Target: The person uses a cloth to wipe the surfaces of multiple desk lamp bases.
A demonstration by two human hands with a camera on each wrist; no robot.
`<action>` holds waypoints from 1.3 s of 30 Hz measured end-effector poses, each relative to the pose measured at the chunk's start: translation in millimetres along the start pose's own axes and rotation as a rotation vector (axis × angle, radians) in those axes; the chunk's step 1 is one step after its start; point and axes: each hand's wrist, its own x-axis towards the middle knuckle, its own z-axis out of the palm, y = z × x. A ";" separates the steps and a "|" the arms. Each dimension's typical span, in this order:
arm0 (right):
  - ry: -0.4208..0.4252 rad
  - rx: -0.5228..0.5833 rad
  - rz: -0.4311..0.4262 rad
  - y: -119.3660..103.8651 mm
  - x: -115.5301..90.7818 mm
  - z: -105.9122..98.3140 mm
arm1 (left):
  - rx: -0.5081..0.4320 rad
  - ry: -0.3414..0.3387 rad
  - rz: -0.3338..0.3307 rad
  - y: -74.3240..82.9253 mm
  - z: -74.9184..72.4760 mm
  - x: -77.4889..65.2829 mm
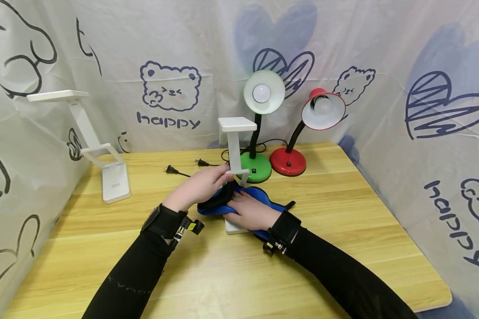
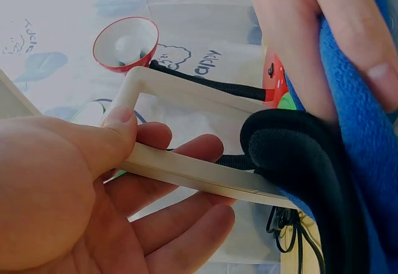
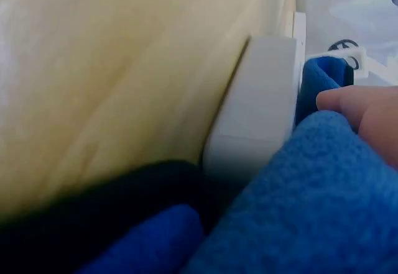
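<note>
White lamp (image 1: 234, 153) stands on the bench (image 1: 115, 248); used as landmark below. Its flat head faces the wall; a frame with two side bars joins the upper arm to the lower part. Base pale, partly covered.

Blue cloth (image 1: 263, 197), fuzzy, with a black padded band along one side, lies bunched over and against the white lamp's lower part. Its black strap end sticks out right of the white lamp.

Hands: apart from each other, one on each material. Left hand (image 1: 199, 186) at the left of the white lamp, pinching one bar of its frame between thumb and fingers; remaining fingers loosely bent. Right hand (image 1: 253, 210) just right of the white lamp's stem, over the blue cloth, a fold of it held between thumb and fingers.

Surroundings: green lamp (image 1: 255, 138) just behind and right of the white lamp, shade raised. Red lamp (image 1: 296, 135) further right, shade tilted. Two black plugs (image 1: 170, 169) left of the white lamp, with cords trailing behind it. Second white lamp (image 1: 116, 184) well to the left, unfolded. Wall sheet (image 1: 223, 44) behind, printed with bears and hearts.
</note>
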 end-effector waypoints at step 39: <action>-0.108 0.214 -0.069 -19.0 -46.7 -11.1 | -0.016 -0.030 -0.051 3.0 -0.1 -1.0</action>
